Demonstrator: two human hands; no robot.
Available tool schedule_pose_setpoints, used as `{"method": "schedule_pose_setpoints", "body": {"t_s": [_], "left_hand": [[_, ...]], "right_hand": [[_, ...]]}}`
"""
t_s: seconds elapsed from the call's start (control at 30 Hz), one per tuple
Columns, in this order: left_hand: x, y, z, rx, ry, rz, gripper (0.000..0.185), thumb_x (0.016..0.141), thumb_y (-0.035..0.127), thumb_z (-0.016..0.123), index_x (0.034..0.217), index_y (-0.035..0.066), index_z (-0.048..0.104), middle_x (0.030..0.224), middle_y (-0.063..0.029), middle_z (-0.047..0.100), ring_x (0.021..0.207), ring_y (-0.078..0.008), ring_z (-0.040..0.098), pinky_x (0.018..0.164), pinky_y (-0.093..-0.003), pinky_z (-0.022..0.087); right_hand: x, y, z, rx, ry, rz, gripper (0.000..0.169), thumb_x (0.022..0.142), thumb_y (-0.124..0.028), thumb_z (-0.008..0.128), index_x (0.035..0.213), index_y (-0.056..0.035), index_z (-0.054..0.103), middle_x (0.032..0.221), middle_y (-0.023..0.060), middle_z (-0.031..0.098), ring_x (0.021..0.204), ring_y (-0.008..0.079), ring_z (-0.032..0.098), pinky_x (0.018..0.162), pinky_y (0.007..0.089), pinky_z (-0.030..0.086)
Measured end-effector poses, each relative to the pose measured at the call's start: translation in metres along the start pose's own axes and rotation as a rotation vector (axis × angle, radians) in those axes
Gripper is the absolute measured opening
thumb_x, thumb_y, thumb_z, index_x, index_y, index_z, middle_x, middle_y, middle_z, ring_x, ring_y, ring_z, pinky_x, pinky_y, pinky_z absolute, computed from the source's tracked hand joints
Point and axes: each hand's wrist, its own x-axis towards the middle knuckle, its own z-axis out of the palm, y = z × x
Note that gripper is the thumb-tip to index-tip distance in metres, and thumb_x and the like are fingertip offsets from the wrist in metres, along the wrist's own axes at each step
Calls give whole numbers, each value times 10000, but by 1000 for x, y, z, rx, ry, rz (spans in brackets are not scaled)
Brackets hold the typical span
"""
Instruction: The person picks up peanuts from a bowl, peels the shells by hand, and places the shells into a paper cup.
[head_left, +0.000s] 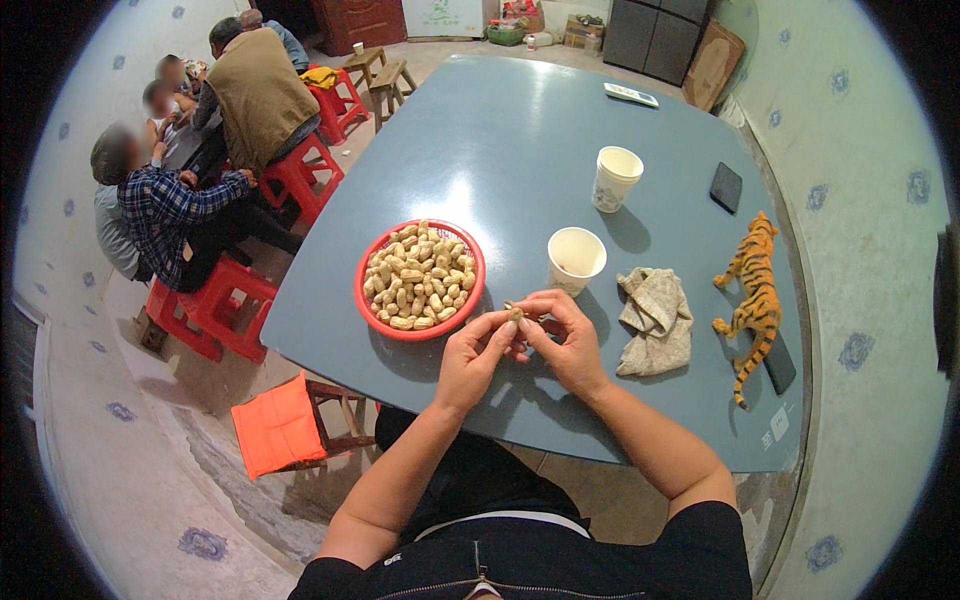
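Note:
My left hand (476, 352) and my right hand (564, 341) meet above the table's near side, fingertips together on a peanut (515, 312). Its shell is pinched between both thumbs and index fingers and looks partly broken. Left of my hands stands a red plastic basket (363, 309) heaped with unshelled peanuts (417, 279). Just beyond my right hand is a paper cup (576, 259) with a few small reddish bits at its bottom. Farther back stands a stack of paper cups (617, 180). A crumpled grey cloth (655, 322) lies right of my right hand.
A toy tiger (756, 277) stands at the right edge of the blue-grey table (510, 142), over a dark flat object (781, 364). A phone (726, 187) and a white remote control (631, 95) lie farther back. Several people sit at the left on red stools (304, 176). An orange-covered stool (279, 425) stands nearby.

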Motion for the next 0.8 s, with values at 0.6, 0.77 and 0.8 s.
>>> {"method": "schedule_pose_setpoints", "body": {"t_s": [0.6,0.77,0.8], "left_hand": [[2,5,-2,-16,-168,-125,238,1051,233,566,971,28,653,811,3,624,648,-56,568,557,-202,457],[1,0,-1,41,-156,-67,228,1054,204,558,996,7,659,823,-4,628,655,-63,574,567,-211,469],[1,0,-1,49,-158,-63,228,1056,201,556,1003,5,660,830,-4,630,666,-61,577,571,-211,471]], "right_hand": [[-7,-21,13,-225,48,-95,168,791,22,690,896,-13,563,1027,66,553,640,34,465,568,184,424],[-6,-23,17,-285,105,-131,218,725,-9,705,871,-5,543,921,84,568,594,108,485,537,257,441],[-6,-24,17,-311,106,-149,221,724,-13,707,870,-4,542,919,88,568,594,119,486,538,264,441]]}}
